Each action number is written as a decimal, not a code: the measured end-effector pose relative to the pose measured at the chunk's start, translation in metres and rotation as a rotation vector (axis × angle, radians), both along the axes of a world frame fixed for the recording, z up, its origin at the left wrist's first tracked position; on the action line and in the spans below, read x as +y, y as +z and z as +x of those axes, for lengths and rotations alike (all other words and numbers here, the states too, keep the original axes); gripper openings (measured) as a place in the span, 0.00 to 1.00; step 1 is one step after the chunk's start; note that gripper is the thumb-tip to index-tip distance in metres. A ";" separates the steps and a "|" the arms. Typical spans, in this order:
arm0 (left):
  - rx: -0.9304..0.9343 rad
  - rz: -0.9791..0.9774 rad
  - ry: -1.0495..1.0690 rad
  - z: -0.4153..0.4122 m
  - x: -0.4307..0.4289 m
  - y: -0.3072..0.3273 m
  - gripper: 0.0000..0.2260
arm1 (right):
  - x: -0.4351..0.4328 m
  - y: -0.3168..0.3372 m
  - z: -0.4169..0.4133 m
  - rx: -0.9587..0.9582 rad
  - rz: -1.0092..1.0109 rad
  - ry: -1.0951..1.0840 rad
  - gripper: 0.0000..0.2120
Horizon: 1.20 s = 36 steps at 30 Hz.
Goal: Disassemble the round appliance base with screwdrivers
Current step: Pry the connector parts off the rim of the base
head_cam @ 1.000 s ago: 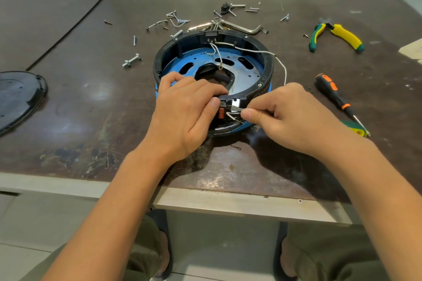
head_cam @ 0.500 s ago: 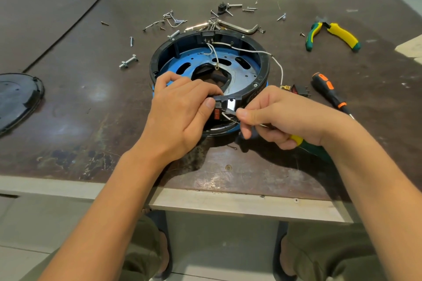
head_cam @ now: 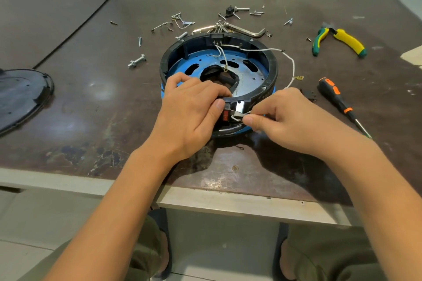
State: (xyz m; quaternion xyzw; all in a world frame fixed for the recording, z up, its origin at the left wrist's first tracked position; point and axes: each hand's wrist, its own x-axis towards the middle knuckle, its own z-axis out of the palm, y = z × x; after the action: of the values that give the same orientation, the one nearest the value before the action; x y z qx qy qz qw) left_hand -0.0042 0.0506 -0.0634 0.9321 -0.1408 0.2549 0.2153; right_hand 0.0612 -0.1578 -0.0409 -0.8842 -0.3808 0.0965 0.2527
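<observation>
The round appliance base [head_cam: 271, 68], a black ring over a blue plate, lies open at the table's middle with white wires [head_cam: 262, 49] trailing from it. My left hand [head_cam: 191, 112] grips the near rim, its thumb beside a small red switch [head_cam: 225, 115]. Just right of that switch, my right hand [head_cam: 294, 121] pinches a white wire end [head_cam: 237, 117] between thumb and forefinger. An orange-and-black screwdriver [head_cam: 335, 98] lies on the table to the right, untouched.
Green-yellow pliers [head_cam: 342, 41] lie at the back right. Several loose screws [head_cam: 180, 21], a bolt [head_cam: 136, 61] and a bent metal bar [head_cam: 246, 32] are scattered behind the base. A black round cover [head_cam: 22, 96] sits at far left. The table edge runs close below my wrists.
Half a second ago a yellow-green tool handle showed under my right hand; now that hand pinches only the wire end. My left hand has kept its grip on the rim.
</observation>
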 end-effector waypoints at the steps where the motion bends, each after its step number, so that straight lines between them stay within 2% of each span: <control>1: -0.002 0.000 -0.002 0.000 0.000 0.000 0.16 | 0.000 -0.001 0.002 0.052 0.010 0.017 0.20; 4: -0.004 0.007 -0.011 0.001 0.002 -0.001 0.16 | -0.001 -0.003 0.007 0.161 0.038 0.047 0.18; 11: 0.003 0.031 -0.017 0.001 0.003 -0.001 0.15 | -0.001 -0.004 0.013 0.243 0.071 0.080 0.17; 28: 0.019 0.009 -0.026 0.000 0.005 -0.001 0.17 | -0.002 -0.004 0.014 0.271 0.065 0.131 0.16; 36: 0.021 0.028 -0.031 0.001 0.005 0.000 0.16 | -0.009 0.000 0.013 0.234 0.119 0.032 0.18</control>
State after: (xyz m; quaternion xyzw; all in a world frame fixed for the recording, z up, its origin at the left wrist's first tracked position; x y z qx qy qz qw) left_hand -0.0032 0.0552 -0.0639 0.9354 -0.1566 0.2395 0.2079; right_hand 0.0745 -0.1669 -0.0411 -0.8441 -0.3680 0.1801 0.3460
